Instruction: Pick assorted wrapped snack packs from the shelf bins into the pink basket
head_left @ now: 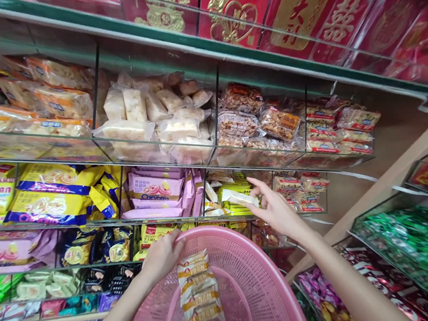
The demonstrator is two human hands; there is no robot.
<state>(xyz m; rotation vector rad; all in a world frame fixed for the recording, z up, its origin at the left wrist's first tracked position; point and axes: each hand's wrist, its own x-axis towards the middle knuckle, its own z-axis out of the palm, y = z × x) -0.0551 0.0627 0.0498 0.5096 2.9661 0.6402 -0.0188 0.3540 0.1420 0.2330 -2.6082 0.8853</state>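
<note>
My left hand (163, 259) is closed on the rim of a pink plastic basket (267, 268). Inside the basket lies a row of wrapped snack bars (201, 298) with white and orange-brown wrappers. In front of the shelf, my right hand (271, 203) has its thumb and fingers around the end of a small white snack packet (239, 198). This packet is over a compartment with yellow-green packets (236, 185) and a few whitish ones. The palm side of the right hand is partly hidden.
Clear-fronted shelf bins hold purple cookie bags (155, 188), yellow cookie bags (49, 192), pale wrapped blocks (134, 105) and nut bars (242, 121). Red gold-printed packs (231, 9) stand above. A slanted wooden post (393, 176) and a bin of green-wrapped sweets (420, 240) are on the right.
</note>
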